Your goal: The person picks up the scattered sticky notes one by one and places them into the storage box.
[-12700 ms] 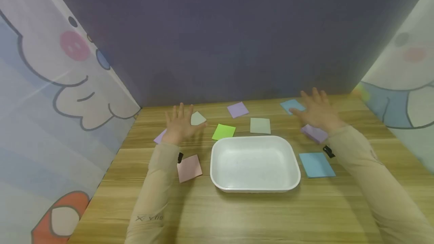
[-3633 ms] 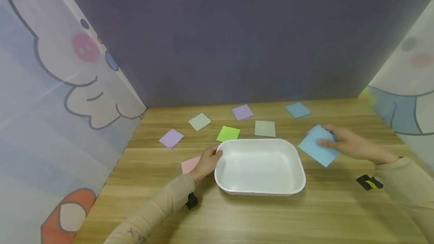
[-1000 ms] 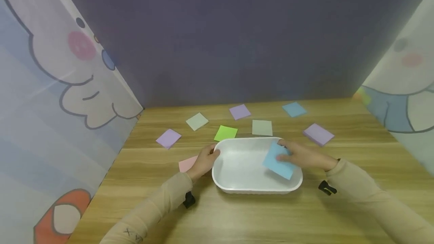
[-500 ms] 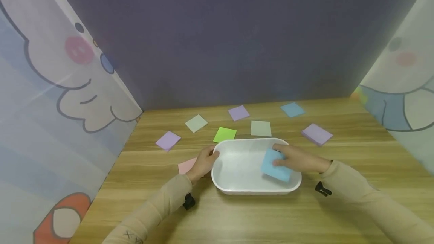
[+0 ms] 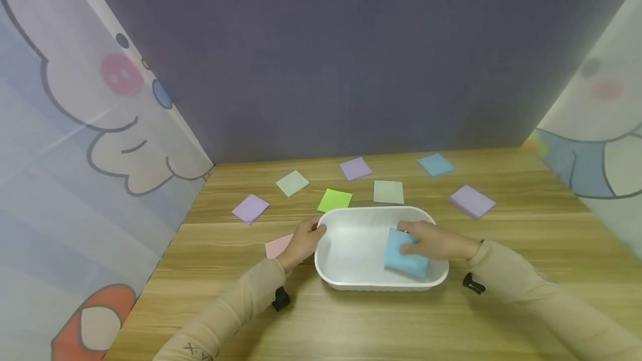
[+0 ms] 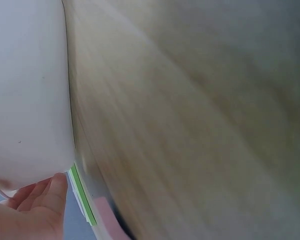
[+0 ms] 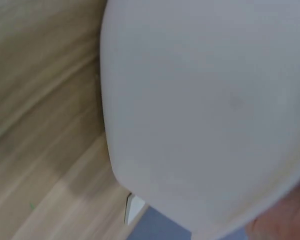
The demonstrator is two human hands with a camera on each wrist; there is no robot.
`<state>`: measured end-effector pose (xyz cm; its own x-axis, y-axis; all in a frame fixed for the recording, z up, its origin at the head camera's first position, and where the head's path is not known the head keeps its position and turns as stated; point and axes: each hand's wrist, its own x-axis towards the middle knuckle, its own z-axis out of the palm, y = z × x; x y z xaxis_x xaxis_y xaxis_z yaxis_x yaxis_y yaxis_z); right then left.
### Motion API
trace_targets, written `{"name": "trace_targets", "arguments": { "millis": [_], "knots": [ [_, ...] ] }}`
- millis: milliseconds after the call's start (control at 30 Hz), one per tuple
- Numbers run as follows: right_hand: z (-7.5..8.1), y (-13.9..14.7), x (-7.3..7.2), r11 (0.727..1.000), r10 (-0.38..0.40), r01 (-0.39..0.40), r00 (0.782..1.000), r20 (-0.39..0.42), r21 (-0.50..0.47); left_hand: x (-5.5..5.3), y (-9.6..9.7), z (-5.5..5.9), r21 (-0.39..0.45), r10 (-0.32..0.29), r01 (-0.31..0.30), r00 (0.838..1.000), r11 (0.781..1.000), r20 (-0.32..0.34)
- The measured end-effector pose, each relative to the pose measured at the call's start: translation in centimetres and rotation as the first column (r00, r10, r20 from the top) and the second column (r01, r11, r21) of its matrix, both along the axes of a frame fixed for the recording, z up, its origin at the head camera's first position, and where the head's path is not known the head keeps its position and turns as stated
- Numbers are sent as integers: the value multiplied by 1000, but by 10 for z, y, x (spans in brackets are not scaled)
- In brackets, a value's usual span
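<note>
A white rectangular tray (image 5: 346,255) stands on the wooden table in the head view. My left hand (image 5: 302,243) grips its left rim, thumb inside and fingers outside. My right hand (image 5: 435,240) reaches over the right rim and pinches a blue sticky note pad (image 5: 405,258) low inside the tray, at its right half. Whether the pad touches the tray floor I cannot tell. In the left wrist view, the fingers (image 6: 47,197) lie against the tray's outer wall (image 6: 30,100). The right wrist view mostly shows the tray wall (image 7: 190,110), which hides the pad.
Behind the tray lie a green pad (image 5: 334,200), pale pads (image 5: 388,191) (image 5: 292,183), purple pads (image 5: 355,168) (image 5: 251,208) and a blue pad (image 5: 436,165). A thicker purple pad (image 5: 471,201) lies right. A pink pad (image 5: 277,246) is partly behind my left hand. A dark panel (image 5: 351,60) closes the back.
My right hand took the blue pad from the table's right side, carried it left over the tray and lowered it inside. My left hand moved to the tray's rim and stays there.
</note>
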<state>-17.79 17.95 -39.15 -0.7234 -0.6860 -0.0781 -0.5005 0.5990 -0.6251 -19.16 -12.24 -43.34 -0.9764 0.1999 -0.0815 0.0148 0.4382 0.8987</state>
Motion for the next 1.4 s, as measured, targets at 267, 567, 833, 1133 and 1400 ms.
{"name": "trace_targets", "arguments": {
  "millis": [267, 567, 833, 1133, 1400],
  "knots": [
    [-10, -5, -1, 1000, -1, 1, 1000, 9, 21, -1, 1, 0, 1, -4, 4, 1000, 1000, 6],
    [-10, -13, -1, 998, -16, 16, 1000, -7, 53, -1, -1, 1, -2, -1, 1, 1000, 1000, 10],
    [-14, -16, -2, 992, -50, 57, 997, -64, 115, -1, 0, 1, -12, -2, 2, 1000, 1000, -7],
    [-16, -18, -6, 984, -39, 63, 989, -144, 164, -1, -2, 1, -3, 7, -7, 1000, 1000, 2],
    [-21, -21, -6, 959, -51, 108, 975, -216, 261, -1, 0, 1, 9, 0, 0, 1000, 1000, -2]
  ]
}}
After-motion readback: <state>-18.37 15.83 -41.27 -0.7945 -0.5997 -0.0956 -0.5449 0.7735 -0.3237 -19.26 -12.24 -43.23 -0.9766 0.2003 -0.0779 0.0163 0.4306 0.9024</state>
